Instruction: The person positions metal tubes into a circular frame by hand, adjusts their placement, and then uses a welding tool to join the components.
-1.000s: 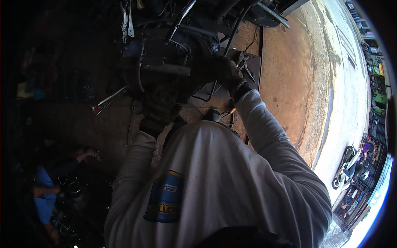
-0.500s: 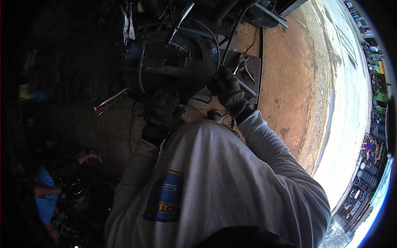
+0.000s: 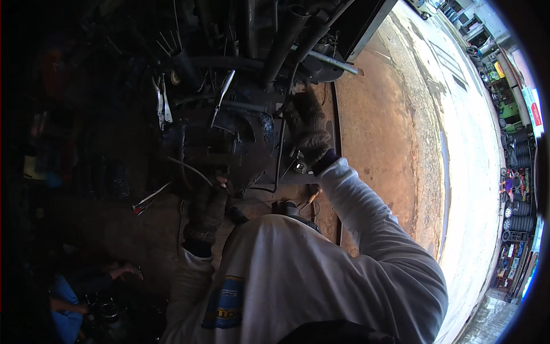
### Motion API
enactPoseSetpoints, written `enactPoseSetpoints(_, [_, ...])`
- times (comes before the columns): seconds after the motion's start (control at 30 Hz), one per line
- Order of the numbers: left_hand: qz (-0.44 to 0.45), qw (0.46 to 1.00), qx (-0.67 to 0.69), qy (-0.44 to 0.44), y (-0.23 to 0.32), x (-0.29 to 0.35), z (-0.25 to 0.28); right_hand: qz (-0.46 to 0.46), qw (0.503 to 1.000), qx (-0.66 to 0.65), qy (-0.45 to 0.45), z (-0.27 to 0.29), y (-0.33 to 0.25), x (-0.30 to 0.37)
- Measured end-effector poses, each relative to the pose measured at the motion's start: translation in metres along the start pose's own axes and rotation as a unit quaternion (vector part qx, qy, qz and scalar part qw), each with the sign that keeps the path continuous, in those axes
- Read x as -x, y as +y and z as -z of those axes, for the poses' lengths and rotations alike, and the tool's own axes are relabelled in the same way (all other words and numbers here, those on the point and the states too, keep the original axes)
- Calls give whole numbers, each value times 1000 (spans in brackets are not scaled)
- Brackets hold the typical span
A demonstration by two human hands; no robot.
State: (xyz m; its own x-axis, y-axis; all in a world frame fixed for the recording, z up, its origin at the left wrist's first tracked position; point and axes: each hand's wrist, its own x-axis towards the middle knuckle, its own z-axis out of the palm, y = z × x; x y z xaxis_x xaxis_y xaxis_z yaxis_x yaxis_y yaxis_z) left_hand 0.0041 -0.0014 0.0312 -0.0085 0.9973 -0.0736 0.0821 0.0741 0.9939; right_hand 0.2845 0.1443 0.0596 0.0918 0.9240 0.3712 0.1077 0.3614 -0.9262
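Observation:
My left hand (image 3: 207,209), in a dark work glove, is low on the near side of a dark metal assembly (image 3: 215,140). Its fingers are closed around the end of a thin curved metal rod (image 3: 190,167). My right hand (image 3: 311,123), gloved too, reaches farther forward, beside a black cable (image 3: 281,155) and below upright tubes. Shadow hides its fingertips. Silver locking pliers (image 3: 162,103) grip the assembly's left part. Another shiny clamp-like tool (image 3: 222,98) stands near its middle.
A tool with red on its handle (image 3: 146,202) lies at left. A metal pipe (image 3: 329,61) juts out at the far right of the assembly. Near my knees is an orange-brown handled tool (image 3: 313,196). A person in blue (image 3: 66,309) sits at lower left, beside round metal parts.
My right hand has moved forward, away from the curved rod it was at. A curved rod now runs to my left hand, which has drawn back slightly. The view has shifted.

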Motion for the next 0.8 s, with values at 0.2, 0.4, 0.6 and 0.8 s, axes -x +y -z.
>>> enactPoseSetpoints(0.2, [-8, 963, -270, -16, -8, 19, 35, 16, 993, 112, 36, 35, 44, -158])
enactPoseSetpoints(0.4, [-52, 956, -284, -51, -13, 25, 49, -44, 999, 9, 5, 29, 60, -177])
enactPoseSetpoints(0.6, [-133, 912, -367, -124, -27, 16, 85, 248, 921, 236, 187, 31, -59, -166])
enactPoseSetpoints(0.8, [-281, 852, -421, -134, -39, -3, 100, 34, 992, 89, 80, 31, -91, -18])
